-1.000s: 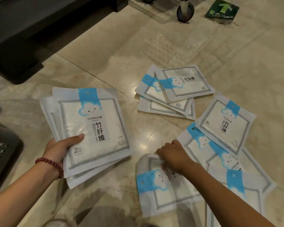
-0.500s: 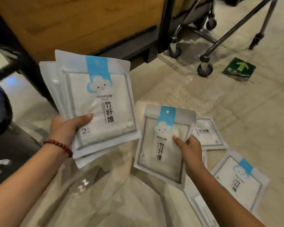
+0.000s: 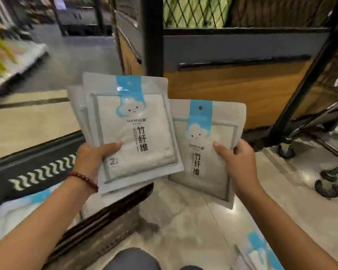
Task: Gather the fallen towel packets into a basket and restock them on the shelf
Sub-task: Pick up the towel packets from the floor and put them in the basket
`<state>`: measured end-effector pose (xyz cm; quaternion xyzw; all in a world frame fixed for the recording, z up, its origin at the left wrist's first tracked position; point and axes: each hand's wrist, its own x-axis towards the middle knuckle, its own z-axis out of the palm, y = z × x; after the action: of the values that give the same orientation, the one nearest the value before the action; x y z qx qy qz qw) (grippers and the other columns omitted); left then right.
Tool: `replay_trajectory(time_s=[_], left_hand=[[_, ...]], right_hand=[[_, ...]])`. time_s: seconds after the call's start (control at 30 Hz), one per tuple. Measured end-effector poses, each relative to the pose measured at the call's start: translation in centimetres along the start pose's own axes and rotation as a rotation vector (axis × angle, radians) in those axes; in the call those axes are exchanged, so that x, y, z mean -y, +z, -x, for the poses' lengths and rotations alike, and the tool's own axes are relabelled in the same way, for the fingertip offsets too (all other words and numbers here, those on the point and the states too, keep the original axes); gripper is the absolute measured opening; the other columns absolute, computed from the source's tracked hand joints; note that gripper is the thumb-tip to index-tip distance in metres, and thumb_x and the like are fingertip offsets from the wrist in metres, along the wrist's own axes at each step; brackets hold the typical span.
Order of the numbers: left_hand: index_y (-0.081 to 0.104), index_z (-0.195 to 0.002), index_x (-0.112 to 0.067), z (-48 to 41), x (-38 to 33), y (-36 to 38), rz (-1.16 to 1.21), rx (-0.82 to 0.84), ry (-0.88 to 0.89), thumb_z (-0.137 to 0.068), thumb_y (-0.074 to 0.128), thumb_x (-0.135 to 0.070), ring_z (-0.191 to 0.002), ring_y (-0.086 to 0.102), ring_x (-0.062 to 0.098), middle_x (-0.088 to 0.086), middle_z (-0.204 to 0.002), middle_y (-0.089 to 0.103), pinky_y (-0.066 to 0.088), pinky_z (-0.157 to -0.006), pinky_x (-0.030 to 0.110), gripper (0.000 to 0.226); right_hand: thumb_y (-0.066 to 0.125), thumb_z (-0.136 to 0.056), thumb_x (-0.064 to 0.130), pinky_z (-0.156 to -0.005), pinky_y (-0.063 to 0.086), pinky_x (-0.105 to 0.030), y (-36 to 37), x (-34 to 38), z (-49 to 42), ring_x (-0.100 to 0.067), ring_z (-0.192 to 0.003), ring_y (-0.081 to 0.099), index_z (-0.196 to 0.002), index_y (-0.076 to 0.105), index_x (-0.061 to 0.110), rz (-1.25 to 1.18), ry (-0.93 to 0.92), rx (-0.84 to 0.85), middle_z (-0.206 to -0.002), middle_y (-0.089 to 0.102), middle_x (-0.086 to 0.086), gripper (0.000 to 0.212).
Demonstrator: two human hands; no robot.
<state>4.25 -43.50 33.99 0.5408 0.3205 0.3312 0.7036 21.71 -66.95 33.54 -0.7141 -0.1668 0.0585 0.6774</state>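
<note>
My left hand (image 3: 95, 159) grips a stack of white towel packets (image 3: 139, 121) with blue cloud labels, thumb on the front, held upright at centre. My right hand (image 3: 235, 158) holds a single towel packet (image 3: 201, 152) by its right edge, just right of the stack and partly behind it. Below the stack sits a dark basket (image 3: 105, 217), its rim running from lower left to centre; a pale packet lies inside it (image 3: 18, 207) at the left. Another packet (image 3: 260, 250) lies on the floor at the bottom right.
A wooden shelf unit with black metal posts (image 3: 153, 36) stands straight ahead. A wheeled trolley (image 3: 320, 123) is at the right, its castors on the marble floor. A black mat with white chevrons (image 3: 39, 172) lies at the left. My knee shows at the bottom centre.
My view has tilted up from the floor to the shelf base. Both hands have risen with their packets, and the single packet now sits close beside the stack, above the basket.
</note>
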Motion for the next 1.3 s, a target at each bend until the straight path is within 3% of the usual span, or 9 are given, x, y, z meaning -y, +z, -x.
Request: replay_trajectory(time_s=[0.13, 0.3, 0.47, 0.53, 0.7, 0.9, 1.0, 1.17, 1.3], left_hand=[[0.067, -0.103, -0.004, -0.8, -2.3, -8.4, 0.033, -0.201, 0.008, -0.057, 0.076, -0.008, -0.08, 0.071, 0.025, 0.009, -0.089, 0.074, 0.057, -0.06, 0.031, 0.047], [0.068, -0.101, -0.005, -1.1, -1.3, -16.7, 0.029, -0.372, -0.049, -0.06, 0.077, -0.005, -0.085, 0.07, 0.03, 0.012, -0.095, 0.072, 0.055, -0.078, 0.04, 0.043], [0.065, -0.102, -0.003, -2.5, 2.2, -20.3, 0.077, -0.459, -0.186, -0.064, 0.077, 0.001, -0.073, 0.069, 0.025, 0.01, -0.084, 0.072, 0.054, -0.062, 0.03, 0.04], [0.063, -0.105, -0.003, -3.3, 4.1, -20.8, 0.084, -0.455, -0.263, -0.067, 0.077, 0.001, -0.077, 0.068, 0.027, 0.012, -0.088, 0.071, 0.053, -0.063, 0.03, 0.041], [0.06, -0.112, -0.001, -5.9, 9.1, -21.4, 0.039, -0.432, -0.423, -0.07, 0.075, 0.003, -0.077, 0.066, 0.028, 0.015, -0.09, 0.069, 0.052, -0.061, 0.031, 0.045], [0.05, -0.126, 0.001, -8.6, 13.3, -20.0, 0.02, -0.394, -0.672, -0.068, 0.077, 0.0, -0.1, 0.062, 0.038, 0.024, -0.112, 0.063, 0.049, -0.091, 0.052, 0.064], [0.041, -0.134, 0.0, -10.1, 14.5, -19.1, -0.054, -0.364, -0.712, -0.067, 0.08, -0.002, -0.107, 0.058, 0.036, 0.021, -0.122, 0.058, 0.047, -0.095, 0.049, 0.078], [0.009, -0.145, 0.0, -10.3, 15.9, -17.9, -0.417, -0.317, -0.675, -0.066, 0.085, -0.017, -0.134, 0.033, 0.03, 0.015, -0.148, 0.028, 0.029, -0.111, 0.038, 0.111], [0.02, -0.141, 0.001, -9.7, 16.2, -17.6, -0.633, -0.267, -0.583, -0.077, 0.076, -0.023, -0.129, 0.041, 0.03, 0.016, -0.144, 0.038, 0.033, -0.108, 0.037, 0.089]], right_hand=[[0.067, -0.084, 0.016, -0.067, 0.059, -0.032, 8.2, 3.0, -1.1, -0.014, -0.082, 0.07, -0.091, 0.067, 0.021, -0.072, -0.068, 0.186, -0.089, 0.073, 0.003, 0.009], [0.065, -0.086, 0.017, -0.069, 0.057, -0.034, 17.7, 3.5, -0.6, -0.015, -0.084, 0.068, -0.092, 0.065, 0.018, -0.046, -0.055, 0.268, -0.09, 0.07, 0.0, 0.006], [0.06, -0.089, 0.017, -0.072, 0.056, -0.041, 23.3, 1.7, -0.7, -0.02, -0.084, 0.065, -0.092, 0.062, 0.013, 0.105, -0.025, 0.291, -0.094, 0.067, -0.006, 0.006], [0.058, -0.089, 0.015, -0.072, 0.055, -0.038, 24.3, 0.6, -1.0, -0.018, -0.085, 0.064, -0.094, 0.064, 0.014, 0.185, -0.06, 0.301, -0.092, 0.067, -0.002, 0.008], [0.057, -0.089, 0.012, -0.049, 0.041, -0.006, 25.4, -2.0, -1.0, 0.0, -0.073, 0.061, -0.085, 0.062, 0.026, 0.294, -0.086, 0.318, -0.081, 0.063, 0.014, 0.015], [0.057, -0.091, 0.017, -0.055, 0.044, -0.016, 26.5, -4.1, -1.0, 0.001, -0.073, 0.058, -0.096, 0.063, 0.023, 0.493, -0.086, 0.364, -0.08, 0.061, 0.015, 0.01], [0.057, -0.09, 0.023, -0.059, 0.05, -0.021, 27.3, -5.0, -1.2, -0.004, -0.074, 0.061, -0.094, 0.062, 0.023, 0.571, -0.107, 0.384, -0.08, 0.063, 0.015, 0.007], [0.052, -0.09, 0.023, -0.047, 0.038, -0.012, 28.5, -6.7, -0.7, 0.001, -0.066, 0.058, -0.087, 0.06, 0.026, 0.698, -0.054, 0.433, -0.076, 0.061, 0.016, 0.009], [0.052, -0.09, 0.023, -0.05, 0.041, -0.013, 28.5, -6.7, -0.7, -0.001, -0.067, 0.058, -0.087, 0.062, 0.023, 0.725, -0.076, 0.433, -0.076, 0.063, 0.011, 0.01]])
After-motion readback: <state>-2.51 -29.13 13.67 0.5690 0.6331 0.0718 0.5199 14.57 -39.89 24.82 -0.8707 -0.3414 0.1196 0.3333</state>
